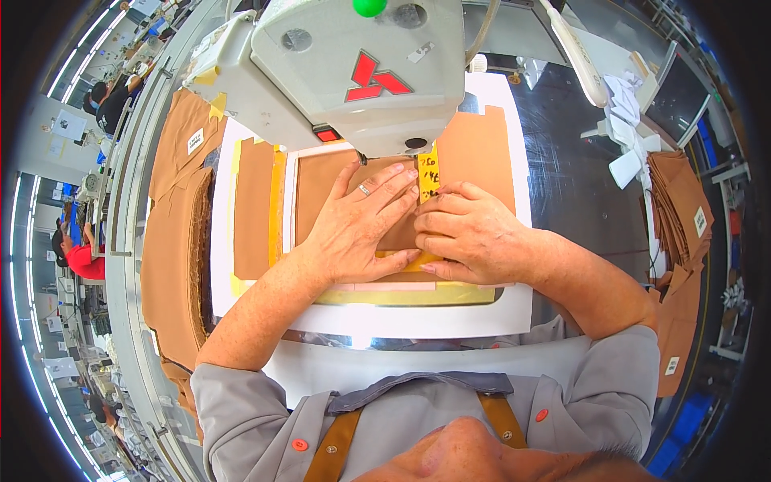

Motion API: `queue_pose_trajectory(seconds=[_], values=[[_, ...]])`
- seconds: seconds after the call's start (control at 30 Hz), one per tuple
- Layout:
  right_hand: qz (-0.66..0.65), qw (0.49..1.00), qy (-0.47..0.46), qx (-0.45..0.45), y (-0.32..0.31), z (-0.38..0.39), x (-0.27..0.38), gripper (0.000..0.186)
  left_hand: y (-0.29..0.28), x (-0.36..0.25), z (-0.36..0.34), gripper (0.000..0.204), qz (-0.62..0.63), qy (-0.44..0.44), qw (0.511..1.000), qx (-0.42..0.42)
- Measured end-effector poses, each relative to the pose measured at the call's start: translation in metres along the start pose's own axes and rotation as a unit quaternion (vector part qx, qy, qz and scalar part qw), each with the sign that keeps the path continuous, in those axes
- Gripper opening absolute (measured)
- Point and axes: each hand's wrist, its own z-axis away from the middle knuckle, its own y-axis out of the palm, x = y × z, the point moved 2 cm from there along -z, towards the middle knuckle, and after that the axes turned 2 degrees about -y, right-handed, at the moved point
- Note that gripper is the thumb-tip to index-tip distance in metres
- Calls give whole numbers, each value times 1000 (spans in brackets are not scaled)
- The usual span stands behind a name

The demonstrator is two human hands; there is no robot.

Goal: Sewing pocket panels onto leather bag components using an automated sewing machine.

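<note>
While the machine head [361, 76] fills the top middle, both bare hands work on the person's side of it. Middle brown panel [317, 193]: lies flat on the white board [418, 321], directly on the near side of the machine head, far edge hidden by it.

Left hand [361, 217]: palm down on the middle brown panel, fingers spread wide and reaching toward the machine head, fingertips just short of its lower edge; ring [365, 189] on one finger. Right hand [474, 233]: beside it, farther right along the near side of the machine head, fingers bent and bunched narrow at the panel's right edge, next to a yellow strip [429, 173] with dark handwriting. Can't tell if it pinches anything; fingertips unclear.

More brown panels on the board: left brown panel [253, 213] to the near left of the machine head, right brown panel [486, 149] to its near right. Green knob [369, 6] on top of the machine head. Left fabric stack [170, 257], brown, well out to the near left of it; right fabric stack [679, 197], also brown, far to its right, crumpled white cloths [628, 153] between. Co-worker in red [84, 261] far off left of the machine head, hands too small to read.
</note>
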Motion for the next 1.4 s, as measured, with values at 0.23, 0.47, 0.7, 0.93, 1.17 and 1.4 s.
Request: queue_pose_trajectory(seconds=[0.23, 0.47, 0.7, 0.93, 1.17, 1.4], values=[[65, 997, 45, -2, -2, 1, 0, 28, 7, 3, -3, 77, 41, -22, 999, -17], [131, 990, 56, -8, -5, 0, -3, 46, 7, 1, 1, 76, 36, 4, 998, -51], [167, 984, 60, -18, -2, -1, -6, 52, 5, 5, 5, 70, 93, -18, 993, -69], [171, 981, 89, -23, 7, 7, -18, 56, 5, 3, -6, 72, 51, -36, 995, -77], [189, 971, 142, 18, -3, 3, -22, 55, 9, 1, -10, 64, 190, -134, 968, -95], [219, 961, 166, 31, 1, 4, -31, 55, 8, 17, -6, 64, 123, -110, 984, -70]])
